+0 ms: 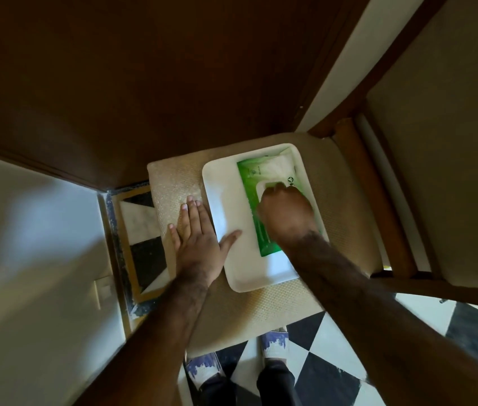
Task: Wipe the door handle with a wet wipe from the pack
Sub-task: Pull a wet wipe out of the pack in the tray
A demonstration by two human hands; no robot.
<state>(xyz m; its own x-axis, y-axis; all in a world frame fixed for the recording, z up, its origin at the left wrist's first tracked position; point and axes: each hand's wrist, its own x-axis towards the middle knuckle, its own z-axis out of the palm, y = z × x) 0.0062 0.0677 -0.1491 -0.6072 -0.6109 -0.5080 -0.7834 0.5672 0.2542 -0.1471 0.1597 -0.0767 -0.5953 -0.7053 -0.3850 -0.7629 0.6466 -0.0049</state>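
Far left: one pale wall [27, 244], smooth and matte, with one small cream switch plate [102, 291] set flat into it. Beside that, a strip of patterned floor [141, 230] in black and white stone triangles, edged in a tan border. Above and across the upper left, one dark brown wooden door [144, 68], broad and plain; no handle visible in this view.

Centre: one cream seat cushion [173, 183] with a fine woven, dimpled texture, rounded at the corners. Laid flat upon it, the left hand [198, 244], palm down, four fingers straight and close together, thumb spread sideways onto the rim of one white rectangular tray [220, 206], smooth, shallow, round-cornered.

Inside the tray, one green-and-white wet-wipe pack [252, 183], soft glossy film, lying flat toward the tray's right side, with a white rounded flap on top. Pressed down on that flap, the right hand [287, 215], knuckles up, fingers curled under and out of sight; possibly pinching the flap or a wipe, but motion blur makes that impossible to tell.

Right: one wooden chair frame [378, 200], brown rails around a beige padded back. Below: black-and-white checkered tiles [334, 347] and two shoes [274, 344], white with blue-purple marks.
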